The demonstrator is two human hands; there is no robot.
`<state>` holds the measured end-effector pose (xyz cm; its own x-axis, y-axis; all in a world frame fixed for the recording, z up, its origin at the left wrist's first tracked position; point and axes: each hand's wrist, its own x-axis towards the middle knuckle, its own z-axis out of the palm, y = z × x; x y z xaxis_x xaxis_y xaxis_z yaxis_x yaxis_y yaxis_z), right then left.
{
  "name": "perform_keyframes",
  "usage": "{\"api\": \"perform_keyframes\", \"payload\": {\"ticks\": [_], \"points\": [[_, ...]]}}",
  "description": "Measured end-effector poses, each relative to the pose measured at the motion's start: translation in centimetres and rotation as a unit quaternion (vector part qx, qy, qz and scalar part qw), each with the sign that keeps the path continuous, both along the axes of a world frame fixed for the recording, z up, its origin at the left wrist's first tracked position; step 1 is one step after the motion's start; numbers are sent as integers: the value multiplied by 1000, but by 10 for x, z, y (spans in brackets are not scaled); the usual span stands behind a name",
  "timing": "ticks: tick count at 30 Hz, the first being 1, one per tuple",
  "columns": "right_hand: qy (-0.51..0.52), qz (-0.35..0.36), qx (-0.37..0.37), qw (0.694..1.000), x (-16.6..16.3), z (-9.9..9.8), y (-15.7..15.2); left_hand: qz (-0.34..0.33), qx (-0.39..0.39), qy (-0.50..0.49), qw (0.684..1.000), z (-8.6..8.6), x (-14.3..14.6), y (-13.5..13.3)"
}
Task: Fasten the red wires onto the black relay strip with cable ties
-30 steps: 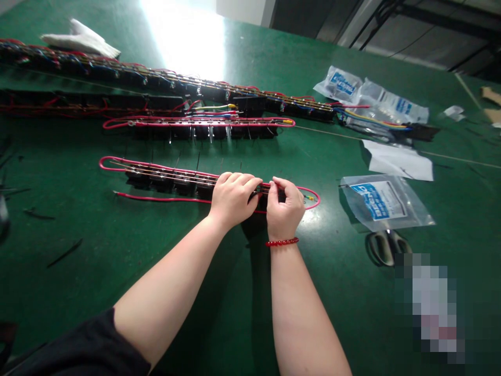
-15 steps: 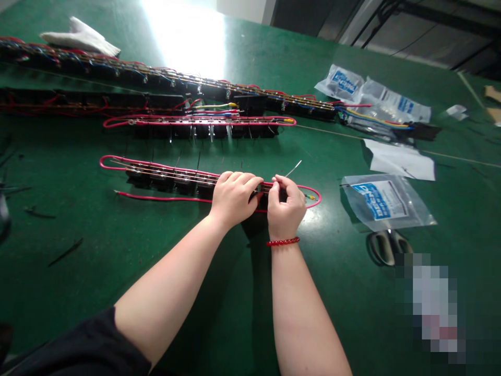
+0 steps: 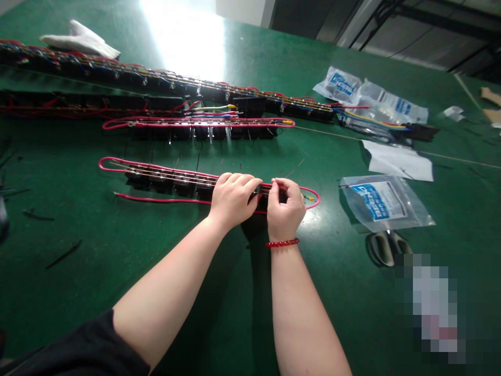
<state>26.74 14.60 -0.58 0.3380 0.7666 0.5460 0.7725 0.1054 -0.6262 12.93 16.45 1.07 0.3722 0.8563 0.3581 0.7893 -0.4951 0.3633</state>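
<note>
A black strip of modules point(image 3: 168, 179) with metal rods and a looped red wire point(image 3: 111, 158) lies crosswise in front of me. My left hand point(image 3: 235, 197) is closed over it right of its middle, fingers on the far side and thumb on the near side. Close by on the right, my right hand point(image 3: 286, 204) pinches by the strip's far edge, thumb against forefinger. A thin cable tie point(image 3: 296, 166) sticks up beyond those fingertips; the pinched part is hidden. Other thin dark ties point(image 3: 198, 161) stand up along the strip. A red wire end point(image 3: 133, 197) lies on the near side.
Behind lies a second red-wired strip point(image 3: 211, 130), then longer wired strips point(image 3: 156, 75) and a white glove point(image 3: 80, 40). On the right are plastic bags point(image 3: 385, 203), white paper point(image 3: 397, 159) and scissors point(image 3: 385, 249). Black tie scraps point(image 3: 64, 254) lie left on the green table point(image 3: 148, 292).
Both hands stay in nearly the same place on the strip. The tie's tail beyond my right fingertips looked bright before and now looks thin and dark. The view has shifted slightly.
</note>
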Motion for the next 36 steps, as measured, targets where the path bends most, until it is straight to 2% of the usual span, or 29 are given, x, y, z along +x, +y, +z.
{"api": "perform_keyframes", "payload": {"ticks": [24,36], "points": [[90,46,33,994,1,-6,0,0,5,5,1000,0,1,0],[77,46,66,994,1,-4,-1,-2,-3,5,1000,0,1,0]]}}
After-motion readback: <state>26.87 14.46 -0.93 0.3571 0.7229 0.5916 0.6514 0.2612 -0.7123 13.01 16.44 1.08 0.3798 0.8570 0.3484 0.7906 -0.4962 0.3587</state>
